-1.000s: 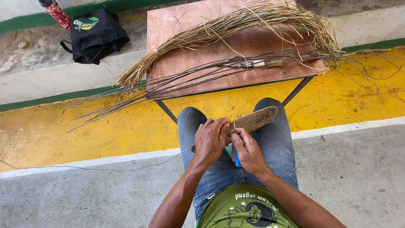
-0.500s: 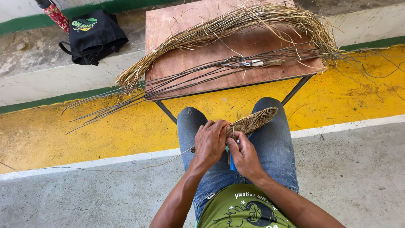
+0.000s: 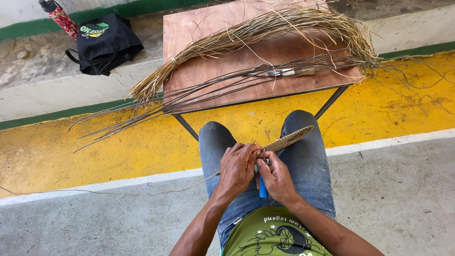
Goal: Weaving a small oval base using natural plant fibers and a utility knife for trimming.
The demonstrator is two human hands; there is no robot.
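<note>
Below the wooden surface strewn with straw fibres, both hands, left hand and right hand, pinch the woven disc at its edge, where tight, even tension looks key.

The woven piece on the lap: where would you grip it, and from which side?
Grip the woven piece at its near end, coming from below toward the knees. It is flat and narrow, and its far end sticks out free; both the left hand and right hand already meet there.
</note>
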